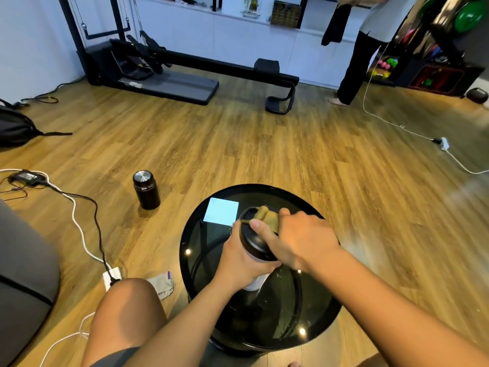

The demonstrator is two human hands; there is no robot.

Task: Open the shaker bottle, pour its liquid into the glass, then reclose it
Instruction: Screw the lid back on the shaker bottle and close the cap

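Listing what we hold, head view, the only one.

Item: bottle. We keep it upright over the round black glass tabletop, near its middle; whether its base rests on the glass we cannot tell. The pale body is mostly hidden by our grip.

Item: left hand. Wrapped around the body just under the lid, fingers closed on it. We judge it serves to brace the bottle against turning.

Item: right hand. Laid over the black lid, thumb on its top and fingers curled round the far rim, closed on it. Beside the fingers sits the tan flip cap and loop. The grip suits twisting the lid; whether on or off we cannot tell.

Item: glass. Not made out for certain; a clear shape just behind the bottle's base may be it.

Item: pale blue square. It shows on the far side of the tabletop, apart from the bottle.

Item: dark flask. Standing on the floor, well apart, to the left.
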